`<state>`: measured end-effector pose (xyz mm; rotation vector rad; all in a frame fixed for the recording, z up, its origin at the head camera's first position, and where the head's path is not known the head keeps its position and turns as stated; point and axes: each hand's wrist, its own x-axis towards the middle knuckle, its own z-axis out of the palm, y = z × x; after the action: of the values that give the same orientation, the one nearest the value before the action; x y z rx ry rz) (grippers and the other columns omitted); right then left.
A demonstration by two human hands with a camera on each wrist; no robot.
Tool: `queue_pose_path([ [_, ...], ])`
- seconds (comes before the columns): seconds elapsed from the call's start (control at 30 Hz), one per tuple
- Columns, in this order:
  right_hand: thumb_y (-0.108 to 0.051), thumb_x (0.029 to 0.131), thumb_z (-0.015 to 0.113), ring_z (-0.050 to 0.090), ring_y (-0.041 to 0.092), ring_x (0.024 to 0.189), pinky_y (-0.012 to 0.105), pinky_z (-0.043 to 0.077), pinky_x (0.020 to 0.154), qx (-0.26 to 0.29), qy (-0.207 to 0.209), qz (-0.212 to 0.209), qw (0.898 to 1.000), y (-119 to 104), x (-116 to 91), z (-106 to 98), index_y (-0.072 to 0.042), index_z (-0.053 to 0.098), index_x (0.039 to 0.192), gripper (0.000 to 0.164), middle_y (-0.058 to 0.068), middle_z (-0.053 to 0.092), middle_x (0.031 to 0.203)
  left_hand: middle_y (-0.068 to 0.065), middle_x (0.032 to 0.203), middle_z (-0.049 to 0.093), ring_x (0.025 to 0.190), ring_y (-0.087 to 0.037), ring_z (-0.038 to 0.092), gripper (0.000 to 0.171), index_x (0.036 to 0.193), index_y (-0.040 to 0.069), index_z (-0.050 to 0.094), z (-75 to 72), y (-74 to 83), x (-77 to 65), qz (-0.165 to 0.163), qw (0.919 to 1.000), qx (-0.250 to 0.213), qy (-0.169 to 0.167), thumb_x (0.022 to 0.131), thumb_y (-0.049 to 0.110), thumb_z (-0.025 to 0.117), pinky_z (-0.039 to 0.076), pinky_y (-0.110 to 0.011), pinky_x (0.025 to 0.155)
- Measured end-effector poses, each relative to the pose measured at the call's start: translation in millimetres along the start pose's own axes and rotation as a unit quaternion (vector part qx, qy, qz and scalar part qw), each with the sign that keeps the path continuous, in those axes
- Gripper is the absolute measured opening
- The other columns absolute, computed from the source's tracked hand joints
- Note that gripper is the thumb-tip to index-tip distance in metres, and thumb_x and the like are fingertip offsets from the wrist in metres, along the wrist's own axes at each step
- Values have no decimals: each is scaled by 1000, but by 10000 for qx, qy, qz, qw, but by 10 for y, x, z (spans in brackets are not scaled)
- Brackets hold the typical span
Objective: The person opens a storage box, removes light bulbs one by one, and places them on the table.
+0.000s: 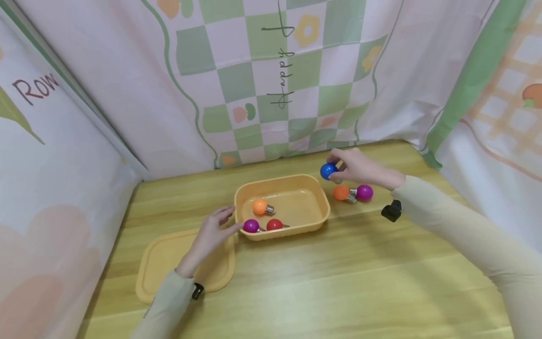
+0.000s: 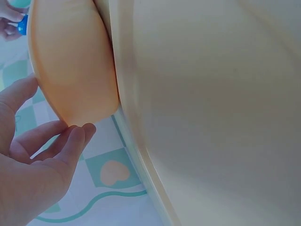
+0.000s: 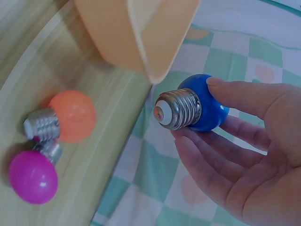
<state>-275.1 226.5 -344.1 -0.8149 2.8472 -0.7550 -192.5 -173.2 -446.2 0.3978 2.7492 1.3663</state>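
Round blue metal-based bulb [image 1: 328, 171]: right hand [image 1: 360, 167] is pinching it, three bulbs [image 1: 259, 207] lying inside yellow plastic box [image 1: 298, 203], two bulbs [image 1: 365, 192] outside.

"How many bulbs [image 1: 260, 207] are counted?"

"Six are counted: two orange bulbs [image 1: 340, 192], two purple bulbs [image 1: 251, 226], one red bulb [image 1: 274, 224] and one blue bulb [image 1: 328, 171]."

"How are they divided?"

"Three are contained in the box [image 1: 296, 202], two are supported by the table [image 1: 305, 282], and one is held in the right hand [image 1: 357, 167]."

"And containers?"

"One box and one lid [image 1: 165, 268] are seen."

"How many hands are shown?"

"Two: the right, and the left hand [image 1: 210, 230]."

"And black devices [image 1: 391, 210]?"

"Two are seen, one by each wrist."
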Motion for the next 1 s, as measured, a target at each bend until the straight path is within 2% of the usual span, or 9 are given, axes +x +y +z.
queue_pose_path([
  [0.27, -6, 86, 73, 73, 36, 90, 35, 66, 72, -10, 9, 397, 9992, 193, -84, -56, 5, 57, 113, 33, 31, 65, 115, -24, 146, 50, 131, -40, 54, 61, 138, -6, 52, -13, -12, -2, 6, 10000, 35, -3, 88, 21, 76, 51, -43, 108],
  [0.5, -9, 85, 75, 72, 40, 93, 43, 65, 77, -272, 70, 559, 9980, 386, -154, -99, 3, 58, 109, 32, 34, 66, 114, -24, 146, 50, 131, -40, 55, 62, 139, -6, 51, -23, 4, -6, -10, 10000, 55, -27, 89, 21, 75, 52, -43, 108],
  [0.73, -8, 84, 76, 70, 44, 93, 45, 65, 75, -333, 102, 788, 9963, 521, -203, -147, 6, 57, 110, 35, 36, 64, 113, -24, 147, 49, 132, -40, 54, 63, 140, -5, 50, -16, -10, 4, -1, 10000, 54, -71, 89, 24, 75, 51, -43, 108],
  [1.0, -8, 83, 77, 67, 46, 96, 50, 63, 80, -491, 151, 861, 9950, 676, -258, -178, 6, 57, 107, 35, 35, 65, 110, -24, 147, 50, 132, -40, 54, 63, 140, -5, 50, -3, -17, 7, 25, 10000, 16, -40, 89, 24, 75, 51, -42, 108],
])
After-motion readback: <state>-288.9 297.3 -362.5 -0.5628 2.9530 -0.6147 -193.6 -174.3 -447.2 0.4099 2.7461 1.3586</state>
